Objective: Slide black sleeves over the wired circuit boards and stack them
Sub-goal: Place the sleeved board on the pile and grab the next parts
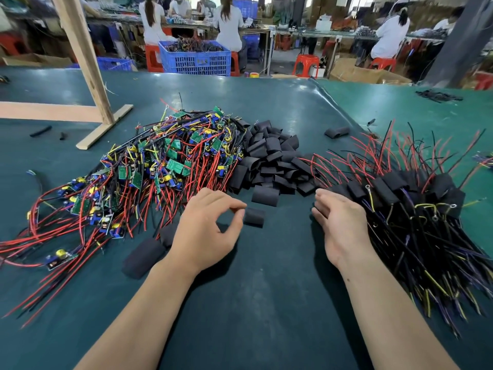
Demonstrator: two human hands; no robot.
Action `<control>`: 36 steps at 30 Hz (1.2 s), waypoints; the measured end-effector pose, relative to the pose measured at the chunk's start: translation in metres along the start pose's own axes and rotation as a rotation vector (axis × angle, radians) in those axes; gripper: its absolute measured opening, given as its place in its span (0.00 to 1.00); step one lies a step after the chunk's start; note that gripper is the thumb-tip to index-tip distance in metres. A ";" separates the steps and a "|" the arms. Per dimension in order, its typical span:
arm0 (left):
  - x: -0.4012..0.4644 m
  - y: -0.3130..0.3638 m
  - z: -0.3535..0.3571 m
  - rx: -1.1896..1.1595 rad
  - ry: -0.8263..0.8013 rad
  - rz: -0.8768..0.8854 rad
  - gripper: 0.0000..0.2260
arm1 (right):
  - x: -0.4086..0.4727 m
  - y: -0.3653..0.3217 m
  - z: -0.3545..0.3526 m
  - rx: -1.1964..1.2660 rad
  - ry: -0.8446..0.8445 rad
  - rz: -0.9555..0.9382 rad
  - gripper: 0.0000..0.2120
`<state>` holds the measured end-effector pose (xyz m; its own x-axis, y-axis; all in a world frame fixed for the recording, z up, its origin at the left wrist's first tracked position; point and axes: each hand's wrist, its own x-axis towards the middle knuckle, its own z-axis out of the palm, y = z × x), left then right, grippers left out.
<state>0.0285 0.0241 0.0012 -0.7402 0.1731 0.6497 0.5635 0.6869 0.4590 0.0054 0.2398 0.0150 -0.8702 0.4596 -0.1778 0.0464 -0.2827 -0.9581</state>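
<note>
A heap of bare green circuit boards with red, black and yellow wires [160, 161] covers the left of the green table. Beside it lies a pile of flat black sleeves [269, 161]. On the right sits the stack of sleeved boards [405, 198], wires fanning out. My left hand [208, 231] hovers with fingers loosely curled, thumb and forefinger close together just left of a single black sleeve [254, 217]; it holds nothing that I can see. My right hand [338, 222] is relaxed, its edge against the sleeved stack.
A wooden frame [88, 76] stands at the back left. Loose black sleeves lie near my left wrist [144, 259] and at the far right [336, 132]. A blue crate [194, 60], red stools and several seated people are beyond the table's far edge.
</note>
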 end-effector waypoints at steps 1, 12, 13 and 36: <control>0.000 0.000 0.001 -0.001 -0.013 0.006 0.06 | 0.002 0.001 -0.001 -0.012 0.006 -0.004 0.09; 0.000 -0.004 -0.001 0.300 0.064 -0.102 0.07 | -0.010 0.014 0.001 -0.430 -0.154 -0.260 0.12; 0.000 -0.004 -0.005 0.368 0.127 -0.156 0.08 | -0.013 0.016 0.002 -0.486 -0.170 -0.293 0.11; 0.003 -0.028 -0.016 0.395 0.051 -0.488 0.13 | -0.019 0.022 0.007 -0.567 -0.251 -0.356 0.11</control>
<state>0.0167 -0.0057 0.0002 -0.8539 -0.2534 0.4546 -0.0203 0.8890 0.4575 0.0194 0.2193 -0.0015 -0.9633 0.2160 0.1596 -0.0732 0.3608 -0.9298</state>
